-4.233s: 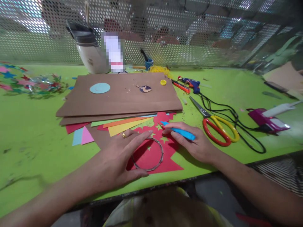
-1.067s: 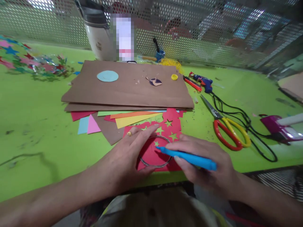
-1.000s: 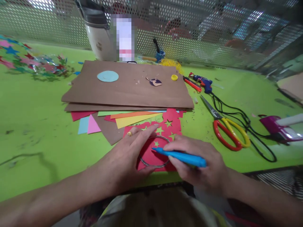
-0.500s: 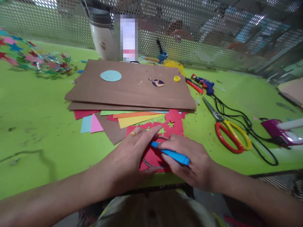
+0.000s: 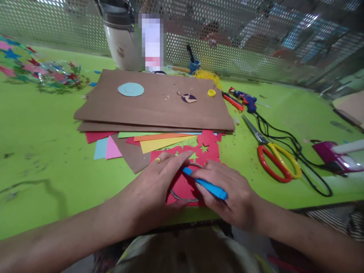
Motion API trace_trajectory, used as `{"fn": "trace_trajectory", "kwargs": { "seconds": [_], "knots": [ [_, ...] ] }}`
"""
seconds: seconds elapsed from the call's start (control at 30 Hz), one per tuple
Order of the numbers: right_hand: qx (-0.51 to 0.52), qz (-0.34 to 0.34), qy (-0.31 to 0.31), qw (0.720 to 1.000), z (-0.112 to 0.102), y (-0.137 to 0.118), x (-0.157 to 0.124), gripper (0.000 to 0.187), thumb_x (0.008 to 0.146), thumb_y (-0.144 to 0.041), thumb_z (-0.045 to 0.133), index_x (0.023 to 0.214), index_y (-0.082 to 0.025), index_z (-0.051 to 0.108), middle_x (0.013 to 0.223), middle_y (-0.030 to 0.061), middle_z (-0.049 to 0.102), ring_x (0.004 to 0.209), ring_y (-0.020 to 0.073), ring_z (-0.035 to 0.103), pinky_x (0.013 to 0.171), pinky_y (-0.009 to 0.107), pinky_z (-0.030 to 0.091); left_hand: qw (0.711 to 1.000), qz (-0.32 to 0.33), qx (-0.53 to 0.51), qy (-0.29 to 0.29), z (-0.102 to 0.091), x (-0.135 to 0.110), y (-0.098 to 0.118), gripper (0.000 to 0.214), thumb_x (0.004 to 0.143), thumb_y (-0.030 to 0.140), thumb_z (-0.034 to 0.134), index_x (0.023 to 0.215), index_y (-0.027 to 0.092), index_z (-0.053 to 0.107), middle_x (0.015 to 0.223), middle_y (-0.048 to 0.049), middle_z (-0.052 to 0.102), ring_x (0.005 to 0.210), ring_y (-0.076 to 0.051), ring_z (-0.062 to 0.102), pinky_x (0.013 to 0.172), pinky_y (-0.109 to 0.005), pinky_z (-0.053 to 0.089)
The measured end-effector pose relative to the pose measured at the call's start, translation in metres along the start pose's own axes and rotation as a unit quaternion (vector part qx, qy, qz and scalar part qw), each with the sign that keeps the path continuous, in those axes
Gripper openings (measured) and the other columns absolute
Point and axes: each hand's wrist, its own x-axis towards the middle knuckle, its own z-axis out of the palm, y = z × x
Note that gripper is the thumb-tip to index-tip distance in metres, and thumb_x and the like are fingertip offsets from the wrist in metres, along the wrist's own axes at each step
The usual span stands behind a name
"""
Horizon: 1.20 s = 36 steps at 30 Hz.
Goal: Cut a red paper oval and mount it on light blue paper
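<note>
A sheet of red paper point(image 5: 184, 182) lies at the table's near edge, with star-shaped holes cut in its far part. On it rests a thin greyish ring point(image 5: 176, 196). My left hand point(image 5: 153, 180) curves around the ring's left side, thumb at the near rim and fingers at the far rim. In my right hand point(image 5: 230, 189) is a slim blue pen-like tool point(image 5: 210, 186), pinched between thumb and fingers and slanting across the ring's right side. Its working tip cannot be made out. The right fingers hide part of the ring.
Folded brown paper point(image 5: 153, 110) lies beyond, over coloured sheets point(image 5: 159, 144). On the right are scissors point(image 5: 274, 163), a glue gun point(image 5: 247, 100) with its cord, an orange-red cutter point(image 5: 233, 101) and a purple device point(image 5: 332, 157). A white jug point(image 5: 121, 45) stands behind; star garlands point(image 5: 57, 72) lie left.
The view has shifted slightly, so most things appear a little further left and higher. Both hands keep nearly the same place on the ring and the blue tool.
</note>
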Motion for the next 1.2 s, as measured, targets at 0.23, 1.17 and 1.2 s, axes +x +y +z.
{"fn": "trace_trajectory", "kwargs": {
  "seconds": [0.23, 1.17, 1.2],
  "knots": [
    [-0.072, 0.017, -0.016, 0.997, -0.008, -0.005, -0.003, 0.016, 0.092, -0.014, 0.051, 0.104, -0.011, 0.059, 0.085, 0.0104, 0.062, 0.077, 0.023, 0.053, 0.072, 0.043, 0.048, 1.0, -0.011, 0.005, 0.003, 0.0, -0.001, 0.0, 0.086, 0.075, 0.028, 0.069, 0.146, 0.028, 0.021, 0.135, -0.0104, 0.055, 0.127, -0.032, 0.048, 0.102, -0.051, 0.043],
    [-0.123, 0.024, 0.008, 0.992, 0.017, -0.024, 0.005, 0.017, 0.088, -0.01, 0.051, 0.097, -0.007, 0.065, 0.079, 0.0122, 0.061, 0.073, 0.0244, 0.049, 0.068, 0.042, 0.047, 0.999, -0.015, -0.015, 0.025, -0.003, 0.004, 0.011, 0.072, 0.07, 0.018, 0.065, 0.137, 0.017, 0.039, 0.124, -0.0134, 0.061, 0.122, -0.031, 0.052, 0.097, -0.046, 0.048],
    [-0.11, 0.025, 0.005, 0.994, 0.017, -0.025, 0.007, 0.017, 0.088, -0.01, 0.052, 0.098, -0.006, 0.065, 0.081, 0.0123, 0.062, 0.074, 0.0244, 0.05, 0.07, 0.042, 0.048, 0.999, -0.015, -0.02, 0.026, -0.003, 0.005, 0.011, 0.072, 0.07, 0.016, 0.064, 0.137, 0.017, 0.039, 0.122, -0.0124, 0.062, 0.12, -0.031, 0.053, 0.097, -0.046, 0.048]
  ]
}}
